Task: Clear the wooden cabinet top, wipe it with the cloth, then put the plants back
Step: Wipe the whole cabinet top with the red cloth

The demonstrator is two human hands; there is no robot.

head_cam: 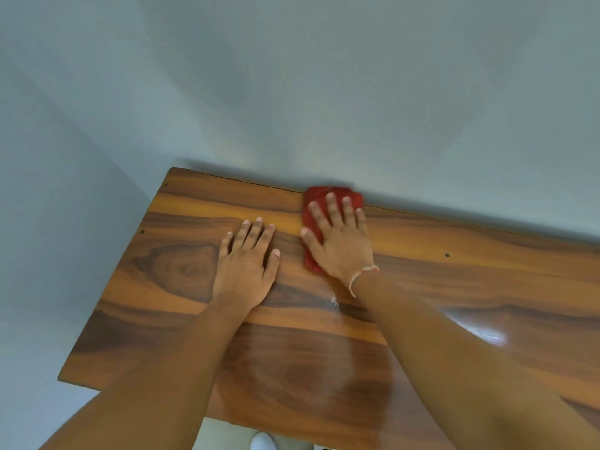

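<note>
Cloth point(328, 219) lies under the flat, spread right hand point(341, 241); left hand point(246, 264) rests flat, empty.

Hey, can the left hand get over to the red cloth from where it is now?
Probably yes. The left hand lies flat on the wooden cabinet top, beside the red cloth, with only bare wood between. But the right hand covers most of the cloth.
</note>
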